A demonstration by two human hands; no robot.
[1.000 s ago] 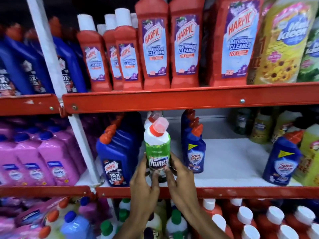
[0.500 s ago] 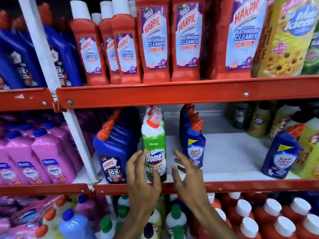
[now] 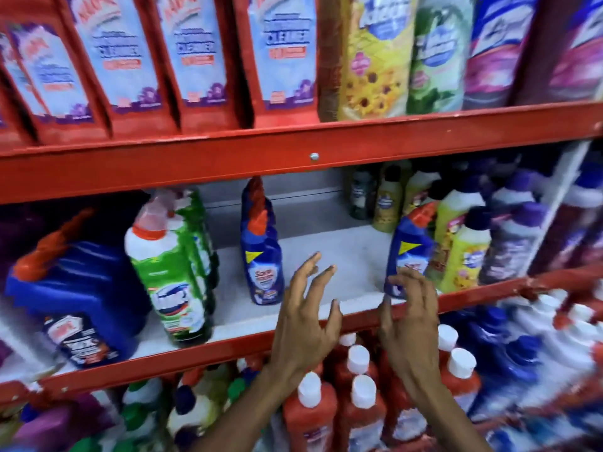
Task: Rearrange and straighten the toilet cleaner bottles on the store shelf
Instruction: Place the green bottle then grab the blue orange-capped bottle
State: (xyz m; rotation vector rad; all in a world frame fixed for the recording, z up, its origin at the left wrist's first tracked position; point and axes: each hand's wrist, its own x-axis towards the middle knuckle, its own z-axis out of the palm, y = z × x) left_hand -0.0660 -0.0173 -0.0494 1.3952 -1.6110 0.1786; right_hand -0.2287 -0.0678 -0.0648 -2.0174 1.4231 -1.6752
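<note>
On the middle shelf (image 3: 326,243) a green Domex bottle (image 3: 169,282) with a red-and-white cap stands at the left front, beside a blue Harpic jug (image 3: 78,295). A row of blue Sani Fresh bottles (image 3: 262,256) stands in the middle. A single blue Sani Fresh bottle (image 3: 409,252) stands further right. My left hand (image 3: 306,318) hovers open over the shelf's front edge, holding nothing. My right hand (image 3: 408,314) is open, its fingertips at the base of the right blue bottle; whether they touch it is unclear.
Red Harpic bathroom cleaner bottles (image 3: 195,53) and floral refill pouches (image 3: 375,57) fill the upper shelf. Yellow and purple bottles (image 3: 466,252) crowd the right of the middle shelf. Red white-capped bottles (image 3: 359,409) stand below. The picture is motion-blurred.
Both hands left the Domex bottle, which stays on the shelf, and moved right toward the single blue bottle. The view swung right.
</note>
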